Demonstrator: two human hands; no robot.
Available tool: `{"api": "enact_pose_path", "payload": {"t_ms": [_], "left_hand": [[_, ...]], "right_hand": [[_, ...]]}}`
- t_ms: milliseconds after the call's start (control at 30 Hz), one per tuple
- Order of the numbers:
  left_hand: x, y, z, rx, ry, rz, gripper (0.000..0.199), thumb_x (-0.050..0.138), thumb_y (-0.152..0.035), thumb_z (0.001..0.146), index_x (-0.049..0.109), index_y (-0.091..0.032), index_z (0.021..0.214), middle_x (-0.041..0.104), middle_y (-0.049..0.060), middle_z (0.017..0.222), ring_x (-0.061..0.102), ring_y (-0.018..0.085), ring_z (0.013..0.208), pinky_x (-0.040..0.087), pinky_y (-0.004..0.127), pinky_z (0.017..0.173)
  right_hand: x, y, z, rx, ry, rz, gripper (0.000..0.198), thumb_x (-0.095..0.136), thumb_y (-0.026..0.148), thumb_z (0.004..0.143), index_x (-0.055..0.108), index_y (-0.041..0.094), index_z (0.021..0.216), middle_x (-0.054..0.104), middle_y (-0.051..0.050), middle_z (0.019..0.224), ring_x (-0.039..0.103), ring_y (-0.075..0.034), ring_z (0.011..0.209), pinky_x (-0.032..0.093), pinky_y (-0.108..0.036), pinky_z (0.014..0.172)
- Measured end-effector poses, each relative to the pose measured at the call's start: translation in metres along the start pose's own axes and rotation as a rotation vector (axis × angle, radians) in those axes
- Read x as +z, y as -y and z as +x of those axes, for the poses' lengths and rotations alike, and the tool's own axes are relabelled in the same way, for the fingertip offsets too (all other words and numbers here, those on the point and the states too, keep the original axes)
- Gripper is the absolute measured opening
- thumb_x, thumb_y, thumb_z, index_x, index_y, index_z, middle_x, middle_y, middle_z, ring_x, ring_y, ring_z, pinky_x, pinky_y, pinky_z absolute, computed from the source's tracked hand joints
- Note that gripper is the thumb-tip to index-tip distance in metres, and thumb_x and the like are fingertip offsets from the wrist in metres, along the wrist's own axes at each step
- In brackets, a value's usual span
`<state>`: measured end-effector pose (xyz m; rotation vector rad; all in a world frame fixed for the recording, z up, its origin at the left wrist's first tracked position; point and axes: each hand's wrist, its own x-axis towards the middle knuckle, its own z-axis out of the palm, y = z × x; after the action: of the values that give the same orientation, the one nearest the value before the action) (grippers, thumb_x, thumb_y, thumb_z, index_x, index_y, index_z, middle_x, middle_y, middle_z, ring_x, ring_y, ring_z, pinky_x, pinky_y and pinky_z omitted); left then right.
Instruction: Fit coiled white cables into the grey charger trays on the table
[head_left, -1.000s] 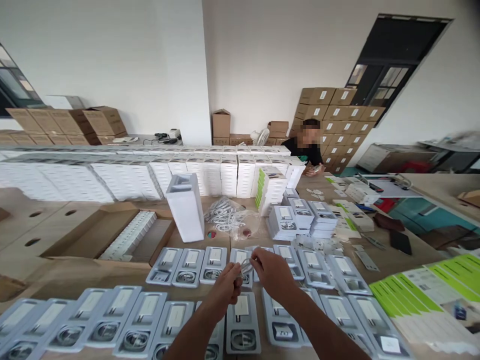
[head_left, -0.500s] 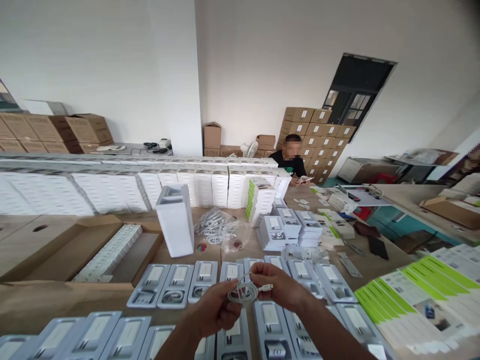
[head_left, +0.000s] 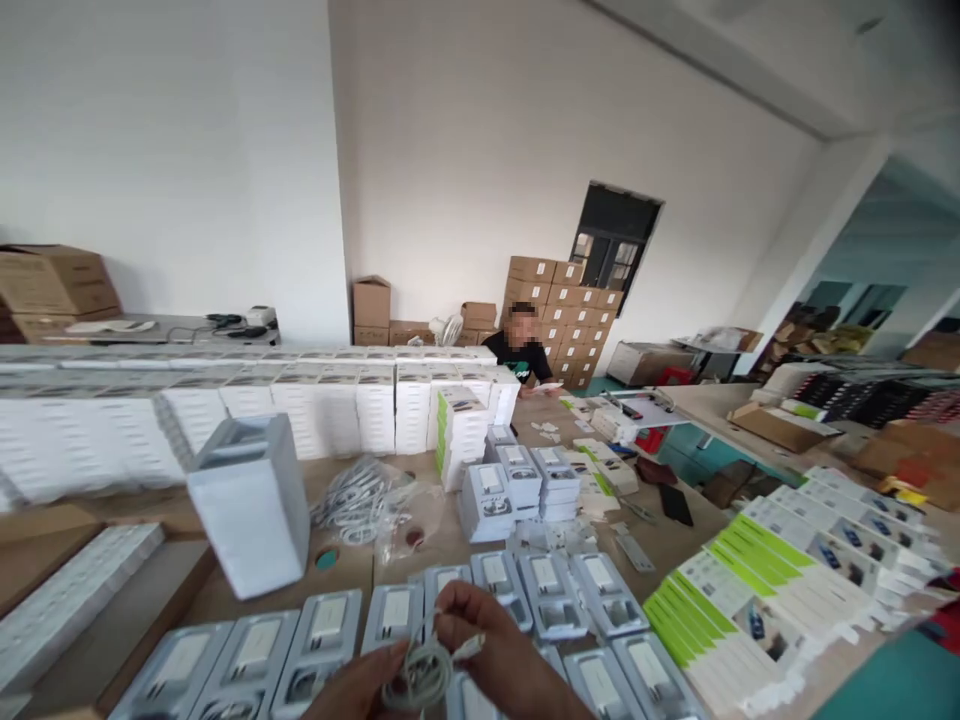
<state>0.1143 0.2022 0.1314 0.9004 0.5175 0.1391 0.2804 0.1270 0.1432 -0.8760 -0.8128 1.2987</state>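
A coiled white cable (head_left: 421,676) is between my two hands, above rows of grey packing trays. My left hand (head_left: 361,684) is closed on the left side of the coil, its lower part cut off by the frame edge. Fingers of my right hand (head_left: 484,635) pinch the cable's upper strand, and a white plug end (head_left: 471,647) sticks out beside them. Beneath and around the hands lie trays (head_left: 328,625) holding white adapters, some with a coiled cable in the lower compartment. A pile of loose white cables (head_left: 360,500) lies on a plastic bag (head_left: 409,520) farther back.
A tall grey-white block of stacked trays (head_left: 251,505) stands left, beside an open carton (head_left: 67,610). Stacked white boxes (head_left: 330,410) line the back. Filled trays (head_left: 487,500) are piled centrally; green-and-white boxes (head_left: 750,590) lie right. A person (head_left: 525,350) sits across the table, holding paper.
The view has swung to the right and tilted up, so both hands sit lower in the picture. Both still hold the coiled cable.
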Motion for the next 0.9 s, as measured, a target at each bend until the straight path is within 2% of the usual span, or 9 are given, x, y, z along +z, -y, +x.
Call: {"api": "enact_pose_path", "payload": {"t_ms": [100, 200, 267, 400, 467, 533, 633, 767, 900], "left_hand": [[0.005, -0.006, -0.007, -0.098, 0.016, -0.069, 0.045, 0.062, -0.062, 0.075, 0.048, -0.019, 0.071, 0.026, -0.007, 0.051, 0.016, 0.004, 0.041, 0.014, 0.017, 0.038], [0.009, -0.016, -0.014, -0.144, 0.180, -0.106, 0.042, 0.052, -0.059, 0.085, 0.045, -0.018, 0.075, 0.023, -0.008, 0.055, 0.009, 0.005, 0.045, 0.007, 0.016, 0.040], [0.013, -0.022, -0.018, -0.151, 0.173, -0.055, 0.042, 0.049, -0.060, 0.086, 0.044, -0.019, 0.078, 0.022, -0.008, 0.056, 0.007, 0.005, 0.046, 0.004, 0.018, 0.041], [0.019, -0.026, -0.020, 0.021, -0.089, 0.319, 0.040, 0.052, -0.059, 0.085, 0.047, -0.020, 0.077, 0.030, -0.006, 0.059, 0.018, 0.007, 0.047, 0.010, 0.021, 0.043], [0.017, -0.025, -0.013, 0.212, -0.260, 0.501, 0.040, 0.053, -0.058, 0.085, 0.050, -0.020, 0.073, 0.039, -0.003, 0.063, 0.030, 0.010, 0.053, 0.019, 0.023, 0.046], [0.013, -0.022, -0.003, 0.344, -0.398, 0.518, 0.040, 0.054, -0.058, 0.083, 0.049, -0.020, 0.072, 0.041, -0.003, 0.063, 0.034, 0.011, 0.056, 0.022, 0.023, 0.048], [0.007, -0.016, 0.008, 0.299, -0.432, 0.290, 0.040, 0.054, -0.060, 0.082, 0.045, -0.021, 0.076, 0.035, -0.006, 0.063, 0.027, 0.008, 0.050, 0.015, 0.023, 0.046], [0.005, -0.013, 0.011, 0.247, -0.299, 0.001, 0.037, 0.056, -0.056, 0.084, 0.048, -0.019, 0.087, 0.035, -0.006, 0.068, 0.030, 0.005, 0.050, 0.012, 0.021, 0.046], [0.005, -0.015, 0.010, 0.230, -0.209, -0.118, 0.040, 0.058, -0.056, 0.083, 0.048, -0.018, 0.088, 0.034, -0.006, 0.068, 0.028, 0.004, 0.050, 0.011, 0.020, 0.045]], "right_hand": [[-0.002, 0.009, -0.006, -0.011, 0.050, -0.098, 0.030, 0.076, 0.038, 0.072, 0.057, 0.017, 0.081, 0.055, 0.005, 0.066, 0.045, -0.007, 0.056, 0.033, -0.021, 0.056], [-0.008, 0.026, -0.005, 0.031, 0.127, -0.156, 0.023, 0.069, 0.037, 0.080, 0.058, 0.018, 0.085, 0.058, 0.003, 0.071, 0.049, -0.009, 0.061, 0.036, -0.023, 0.060], [-0.013, 0.043, -0.001, 0.066, 0.215, -0.279, 0.019, 0.065, 0.036, 0.082, 0.059, 0.019, 0.085, 0.058, 0.003, 0.071, 0.050, -0.010, 0.062, 0.037, -0.024, 0.061], [-0.012, 0.079, 0.006, -0.056, 0.283, -0.914, 0.012, 0.059, 0.030, 0.084, 0.064, 0.020, 0.078, 0.059, 0.002, 0.067, 0.050, -0.013, 0.062, 0.036, -0.025, 0.059], [-0.005, 0.087, 0.009, -0.163, 0.221, -1.188, 0.012, 0.057, 0.025, 0.084, 0.063, 0.021, 0.075, 0.061, 0.002, 0.068, 0.050, -0.013, 0.061, 0.033, -0.026, 0.058], [0.004, 0.084, 0.011, -0.224, 0.143, -1.287, 0.012, 0.053, 0.022, 0.085, 0.061, 0.021, 0.076, 0.063, 0.001, 0.069, 0.052, -0.013, 0.061, 0.033, -0.026, 0.058], [0.014, 0.063, 0.014, -0.244, 0.045, -1.169, 0.013, 0.048, 0.022, 0.089, 0.056, 0.021, 0.078, 0.062, 0.002, 0.066, 0.055, -0.012, 0.060, 0.036, -0.025, 0.059], [0.018, 0.030, 0.020, -0.237, -0.058, -0.874, 0.013, 0.047, 0.027, 0.091, 0.054, 0.020, 0.082, 0.064, 0.002, 0.068, 0.063, -0.014, 0.063, 0.044, -0.026, 0.064], [0.018, 0.010, 0.025, -0.120, -0.114, -0.571, 0.018, 0.051, 0.035, 0.088, 0.054, 0.019, 0.083, 0.068, -0.002, 0.071, 0.067, -0.017, 0.064, 0.047, -0.028, 0.061]]}}
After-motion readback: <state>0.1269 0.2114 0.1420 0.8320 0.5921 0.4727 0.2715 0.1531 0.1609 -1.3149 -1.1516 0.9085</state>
